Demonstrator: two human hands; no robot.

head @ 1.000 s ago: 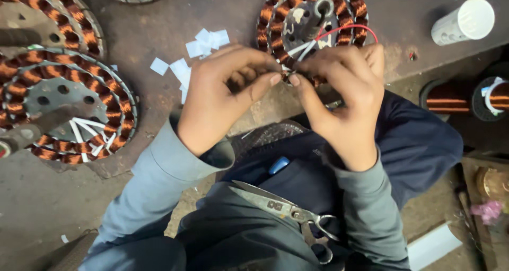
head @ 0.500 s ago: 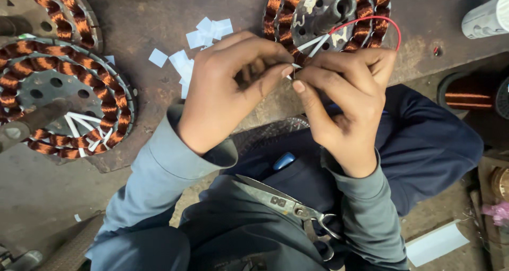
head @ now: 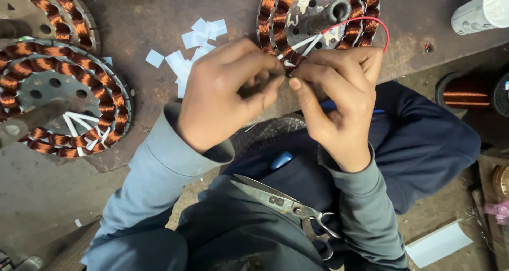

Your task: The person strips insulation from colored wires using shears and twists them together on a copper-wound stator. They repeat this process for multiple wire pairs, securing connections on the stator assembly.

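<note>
Grey long sleeves with buttoned cuffs, dark navy trousers, 2 bare hands

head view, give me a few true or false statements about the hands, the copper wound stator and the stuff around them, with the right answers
1. Both hands, left hand and right hand, meet at the near edge of the copper wound stator. True.
2. The scissors lie on the bench. False: they rest on the person's lap.
3. A red wire loops off the stator. True.
4. The white paper slips are stacked on the lap. False: they lie scattered on the bench beside the left hand.
5. The right hand holds the scissors. False: it pinches at the stator's wires.
</note>
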